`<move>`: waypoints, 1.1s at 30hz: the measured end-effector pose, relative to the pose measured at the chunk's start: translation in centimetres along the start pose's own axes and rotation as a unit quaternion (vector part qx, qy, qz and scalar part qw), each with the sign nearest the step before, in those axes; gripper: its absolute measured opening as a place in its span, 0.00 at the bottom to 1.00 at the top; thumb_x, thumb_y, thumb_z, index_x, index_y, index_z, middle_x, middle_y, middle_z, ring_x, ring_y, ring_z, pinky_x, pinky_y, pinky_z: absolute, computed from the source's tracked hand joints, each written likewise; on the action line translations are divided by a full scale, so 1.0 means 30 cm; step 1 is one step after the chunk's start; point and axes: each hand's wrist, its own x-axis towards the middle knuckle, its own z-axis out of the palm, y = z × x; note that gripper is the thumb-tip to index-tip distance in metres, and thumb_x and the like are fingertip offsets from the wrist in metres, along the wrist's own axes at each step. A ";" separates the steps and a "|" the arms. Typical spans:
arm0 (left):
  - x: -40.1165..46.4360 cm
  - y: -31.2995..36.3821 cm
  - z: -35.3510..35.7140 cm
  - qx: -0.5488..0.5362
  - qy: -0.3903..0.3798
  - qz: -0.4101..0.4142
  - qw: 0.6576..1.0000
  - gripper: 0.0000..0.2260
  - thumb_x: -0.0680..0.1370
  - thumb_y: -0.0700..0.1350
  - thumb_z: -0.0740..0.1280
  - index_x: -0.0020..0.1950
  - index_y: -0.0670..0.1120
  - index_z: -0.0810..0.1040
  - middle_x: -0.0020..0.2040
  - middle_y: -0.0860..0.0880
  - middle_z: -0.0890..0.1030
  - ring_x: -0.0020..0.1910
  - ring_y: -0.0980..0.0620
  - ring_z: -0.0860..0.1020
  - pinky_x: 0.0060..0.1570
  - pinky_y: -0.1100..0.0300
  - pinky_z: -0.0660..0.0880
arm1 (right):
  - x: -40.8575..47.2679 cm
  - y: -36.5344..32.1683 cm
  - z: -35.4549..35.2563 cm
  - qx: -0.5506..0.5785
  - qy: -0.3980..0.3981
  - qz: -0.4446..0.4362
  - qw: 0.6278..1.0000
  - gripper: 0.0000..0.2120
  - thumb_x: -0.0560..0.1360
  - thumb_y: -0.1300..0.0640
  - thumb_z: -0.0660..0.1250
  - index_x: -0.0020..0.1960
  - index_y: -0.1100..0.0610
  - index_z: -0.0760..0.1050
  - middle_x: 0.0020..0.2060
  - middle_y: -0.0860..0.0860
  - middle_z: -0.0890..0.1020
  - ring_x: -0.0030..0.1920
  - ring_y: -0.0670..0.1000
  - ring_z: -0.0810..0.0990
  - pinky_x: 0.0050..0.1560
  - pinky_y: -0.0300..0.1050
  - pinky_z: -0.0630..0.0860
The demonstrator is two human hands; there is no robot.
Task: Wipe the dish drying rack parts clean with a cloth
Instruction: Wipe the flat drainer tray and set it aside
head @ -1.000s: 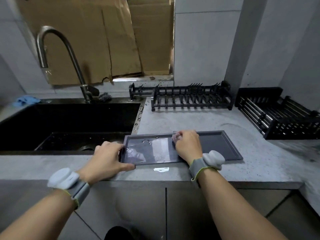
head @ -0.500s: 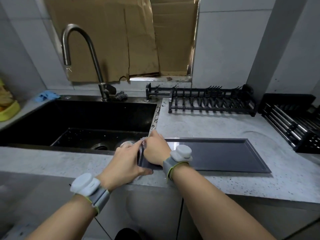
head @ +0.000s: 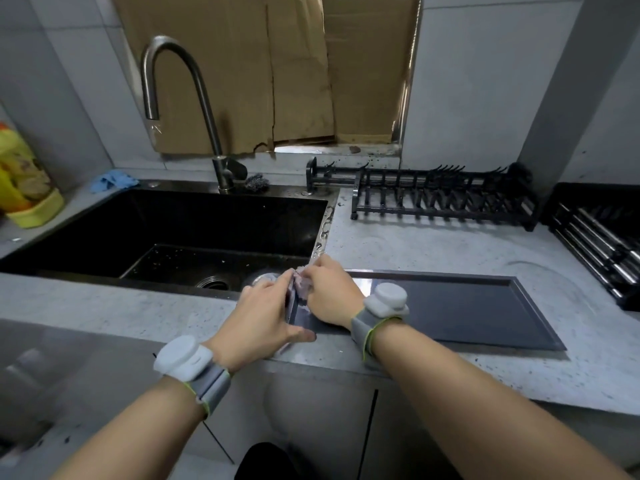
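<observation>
Far to the left of the left hand (head: 265,315), at the bench (head: 433,251) edge, stands a yellow container (head: 26,188), and a blue rag (head: 112,180) lies behind the black sink (head: 156,233). The tap (head: 194,109) rises above the sink, well beyond both hands. The left hand grips the left end of the grey drip tray (head: 467,306), with the thumb on the near edge and the fingers curled around the far corner. Just beside it, touching, the right hand (head: 329,294) holds a crumpled cloth (head: 300,289) and presses it on the left end of the tray. The tray lies flat on the bench and stretches away to the right of the right hand. Beyond the right hand, near the wall, stands the black plate rack (head: 440,195). Far to its right is a black basket with metal bars (head: 599,237).
</observation>
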 end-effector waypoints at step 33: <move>-0.048 -0.089 0.074 0.090 0.124 0.100 0.983 0.24 0.73 0.65 0.69 0.64 0.55 0.75 0.60 0.56 0.78 0.65 0.54 0.70 0.58 0.54 0.64 | 0.039 0.075 0.045 -0.081 0.078 -0.134 0.985 0.10 0.77 0.60 0.66 0.54 0.54 0.83 0.53 0.54 0.71 0.53 0.57 0.69 0.55 0.51 0.73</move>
